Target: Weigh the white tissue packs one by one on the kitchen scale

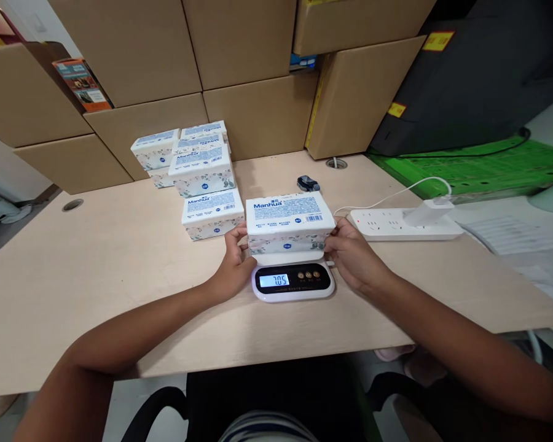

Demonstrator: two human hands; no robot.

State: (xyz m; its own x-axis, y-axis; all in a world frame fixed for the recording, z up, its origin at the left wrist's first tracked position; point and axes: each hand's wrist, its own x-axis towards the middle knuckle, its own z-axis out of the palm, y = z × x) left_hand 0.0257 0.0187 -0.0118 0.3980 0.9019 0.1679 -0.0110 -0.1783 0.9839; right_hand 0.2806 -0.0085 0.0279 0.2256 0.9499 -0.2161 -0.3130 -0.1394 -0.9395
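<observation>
A white tissue pack point(289, 216) printed "Manhua" rests on a small digital scale point(292, 294), whose lit display reads about 7.05. My left hand point(235, 261) grips the pack's left end, its thumb close to the scale's edge. At the opposite end, my right hand point(352, 255) has its fingers closed against the pack. The fingertips of both hands are partly hidden. Left of the scale sits a single matching tissue pack point(213, 215), and behind it more packs point(203, 169) are stacked.
A white power strip point(405, 224) with a plugged-in charger and cable lies to the right. Behind the scale is a small dark object point(308, 183). Cardboard boxes point(258, 116) line the back of the table point(96, 264). A green crate point(479, 169) stands at the far right.
</observation>
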